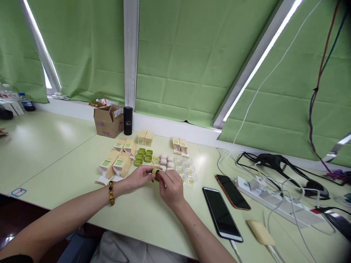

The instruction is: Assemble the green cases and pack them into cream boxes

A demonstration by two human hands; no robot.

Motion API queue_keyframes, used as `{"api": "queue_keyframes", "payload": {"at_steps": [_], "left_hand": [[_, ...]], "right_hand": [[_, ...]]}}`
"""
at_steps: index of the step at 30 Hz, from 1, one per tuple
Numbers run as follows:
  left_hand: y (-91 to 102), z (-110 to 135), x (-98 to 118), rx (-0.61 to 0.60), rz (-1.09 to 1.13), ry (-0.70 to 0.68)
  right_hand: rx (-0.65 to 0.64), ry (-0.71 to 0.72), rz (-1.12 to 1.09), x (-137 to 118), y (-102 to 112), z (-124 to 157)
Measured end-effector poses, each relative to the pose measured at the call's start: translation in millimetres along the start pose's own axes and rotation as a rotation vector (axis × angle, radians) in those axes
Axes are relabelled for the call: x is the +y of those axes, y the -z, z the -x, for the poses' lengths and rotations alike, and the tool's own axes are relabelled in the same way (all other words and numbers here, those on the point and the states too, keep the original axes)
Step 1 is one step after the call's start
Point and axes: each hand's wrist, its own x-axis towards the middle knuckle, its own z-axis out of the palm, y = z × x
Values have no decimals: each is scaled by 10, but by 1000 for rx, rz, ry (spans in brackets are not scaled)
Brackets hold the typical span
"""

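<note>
"What's in those hands?"

"A small green cup (156,170), olive-toned, its wall rounded. Call it the middle of the dial in this head view, with twelve toward the window."

"Who's gripping it?"

"The left hand (142,178), from nine o'clock, has its fingers narrowed on the cup. The right hand (172,186) comes in from four, fingers bunched against it; I can't tell whether they pinch."

"Any more like it?"

"A cluster of matching green cups (144,156) sits at eleven, with soft square corners."

"What can't you make out?"

"The inside of the held one; fingers cover much of it. The tiny yellowish pieces (155,158) at twelve are too small to read. Some pale cylinders (163,161) at one and clear cups (188,170) at three are partly behind the right hand. Both forearms run off the bottom edge."

"And the surface?"

"A pale greenish table (128,208), smooth, with a seam over at nine. Opened cartons (120,163) stand around ten, and two phones (222,213) lie at four, beside a white power strip (276,201)."

"The room?"

"Green blinds (189,62) across twelve, between slanting pale frames."
</note>
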Motion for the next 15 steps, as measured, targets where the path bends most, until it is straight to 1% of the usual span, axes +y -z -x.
{"api": "queue_keyframes", "payload": {"at_steps": [10,15], "left_hand": [[-16,0,36,-14,13,12],[-19,-6,50,-14,24,-5]], "right_hand": [[28,-5,-39,-2,-30,31],[26,-7,-85,3,-26,19]]}}
